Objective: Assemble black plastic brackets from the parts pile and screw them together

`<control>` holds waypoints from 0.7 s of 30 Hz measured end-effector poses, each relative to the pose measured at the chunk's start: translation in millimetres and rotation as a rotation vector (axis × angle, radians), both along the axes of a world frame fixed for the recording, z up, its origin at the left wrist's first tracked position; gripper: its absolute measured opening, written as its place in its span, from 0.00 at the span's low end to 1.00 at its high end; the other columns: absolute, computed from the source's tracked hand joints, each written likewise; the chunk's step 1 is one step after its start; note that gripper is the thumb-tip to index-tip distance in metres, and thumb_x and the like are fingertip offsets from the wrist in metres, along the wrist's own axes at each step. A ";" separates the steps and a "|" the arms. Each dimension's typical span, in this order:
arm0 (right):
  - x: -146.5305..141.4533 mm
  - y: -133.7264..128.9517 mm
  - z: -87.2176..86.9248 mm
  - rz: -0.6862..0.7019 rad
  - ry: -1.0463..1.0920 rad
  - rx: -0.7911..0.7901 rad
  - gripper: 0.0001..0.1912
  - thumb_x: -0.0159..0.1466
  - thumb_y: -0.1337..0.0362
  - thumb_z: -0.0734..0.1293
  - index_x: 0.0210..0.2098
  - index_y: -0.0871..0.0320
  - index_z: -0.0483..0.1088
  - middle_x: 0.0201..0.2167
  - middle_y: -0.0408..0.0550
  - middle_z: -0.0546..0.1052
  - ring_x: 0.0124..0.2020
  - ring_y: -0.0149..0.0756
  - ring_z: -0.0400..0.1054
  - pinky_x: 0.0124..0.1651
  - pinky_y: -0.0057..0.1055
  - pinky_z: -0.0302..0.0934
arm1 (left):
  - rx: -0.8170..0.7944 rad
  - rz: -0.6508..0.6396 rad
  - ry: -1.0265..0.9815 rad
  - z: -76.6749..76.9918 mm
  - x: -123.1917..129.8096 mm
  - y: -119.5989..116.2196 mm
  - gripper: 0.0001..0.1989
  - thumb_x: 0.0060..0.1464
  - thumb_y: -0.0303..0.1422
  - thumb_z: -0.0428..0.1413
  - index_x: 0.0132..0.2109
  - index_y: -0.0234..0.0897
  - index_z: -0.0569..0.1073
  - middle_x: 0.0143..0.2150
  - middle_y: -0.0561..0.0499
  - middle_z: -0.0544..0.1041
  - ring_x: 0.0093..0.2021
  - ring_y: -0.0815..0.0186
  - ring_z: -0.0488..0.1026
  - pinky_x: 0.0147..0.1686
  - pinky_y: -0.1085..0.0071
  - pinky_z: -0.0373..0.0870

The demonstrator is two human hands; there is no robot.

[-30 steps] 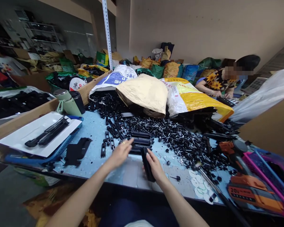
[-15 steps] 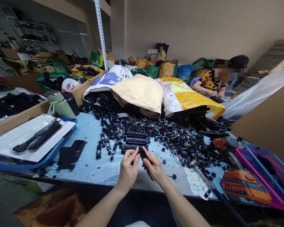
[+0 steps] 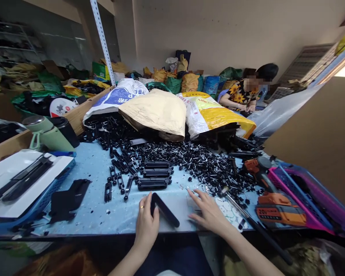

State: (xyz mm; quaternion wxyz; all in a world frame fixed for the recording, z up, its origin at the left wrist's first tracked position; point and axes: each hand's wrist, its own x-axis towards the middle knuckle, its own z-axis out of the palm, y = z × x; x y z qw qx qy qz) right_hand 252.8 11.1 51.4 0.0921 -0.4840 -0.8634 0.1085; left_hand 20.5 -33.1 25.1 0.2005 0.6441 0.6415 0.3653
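Observation:
My left hand (image 3: 148,222) is closed on one end of a black, elongated plastic part (image 3: 167,211) with rounded ends, which slants down to the right at the table's front. Some of the fingers are hidden behind it. To the right, my right hand (image 3: 208,211) has its fingers spread and holds nothing, over the table near some white discs (image 3: 228,207). Just beyond the left hand lie several similar long black parts (image 3: 153,183) in a stack of rows. Left of these are smaller black jointed pieces (image 3: 108,190).
A heap of black-headed screws (image 3: 201,163) spreads behind my hands, below a cream sack (image 3: 158,111) and a yellow-white sack (image 3: 215,115). An orange cordless drill (image 3: 278,209) and a metal-tipped rod (image 3: 244,211) lie right. A co-worker (image 3: 241,94) sits at the back right.
My right hand has let go of the black part and moved right, its fingers spreading. The left hand keeps the part, now lower and more in view. The camera view has turned right.

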 end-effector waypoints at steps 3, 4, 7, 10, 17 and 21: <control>26.7 6.3 -17.2 -0.011 -0.103 0.073 0.37 0.57 0.48 0.61 0.60 0.52 0.47 0.50 0.56 0.63 0.47 0.45 0.59 0.46 0.41 0.57 | 0.086 -0.251 0.329 6.1 -11.1 3.6 0.29 0.47 0.21 0.46 0.57 0.45 0.59 0.58 0.45 0.58 0.59 0.51 0.51 0.54 0.46 0.50; 27.6 10.3 -23.4 0.004 -0.108 0.094 0.32 0.59 0.50 0.60 0.59 0.53 0.50 0.46 0.55 0.65 0.43 0.42 0.61 0.44 0.38 0.58 | 0.103 -0.379 0.417 10.9 -14.7 8.0 0.28 0.47 0.21 0.46 0.56 0.46 0.60 0.57 0.47 0.60 0.60 0.52 0.51 0.55 0.43 0.46; 14.9 25.9 -38.4 0.070 -0.116 0.118 0.18 0.65 0.57 0.53 0.49 0.57 0.63 0.33 0.50 0.69 0.33 0.34 0.64 0.36 0.29 0.58 | 0.121 -0.583 0.579 22.8 -21.1 24.0 0.24 0.49 0.21 0.47 0.52 0.46 0.64 0.49 0.48 0.70 0.55 0.55 0.59 0.54 0.41 0.44; 0.8 48.0 -38.6 0.119 -0.094 0.112 0.17 0.66 0.59 0.51 0.37 0.60 0.67 0.28 0.48 0.70 0.29 0.32 0.64 0.32 0.26 0.57 | 0.136 -0.603 0.655 24.3 -20.5 34.6 0.20 0.51 0.21 0.48 0.49 0.44 0.66 0.41 0.49 0.72 0.46 0.60 0.66 0.53 0.46 0.49; 52.5 151.7 32.8 -0.636 -0.089 0.218 0.23 0.66 0.58 0.50 0.59 0.58 0.48 0.51 0.59 0.63 0.51 0.41 0.58 0.47 0.36 0.55 | 0.141 -0.482 0.738 17.7 -12.2 35.8 0.16 0.52 0.23 0.49 0.48 0.38 0.68 0.35 0.48 0.72 0.36 0.61 0.68 0.43 0.57 0.61; 104.0 189.3 47.7 -1.033 -0.260 -0.048 0.23 0.63 0.67 0.54 0.56 0.71 0.53 0.41 0.70 0.70 0.45 0.51 0.64 0.40 0.45 0.58 | 0.138 -0.452 0.727 12.0 -15.8 32.0 0.16 0.52 0.24 0.48 0.48 0.38 0.68 0.36 0.47 0.72 0.36 0.60 0.68 0.40 0.59 0.62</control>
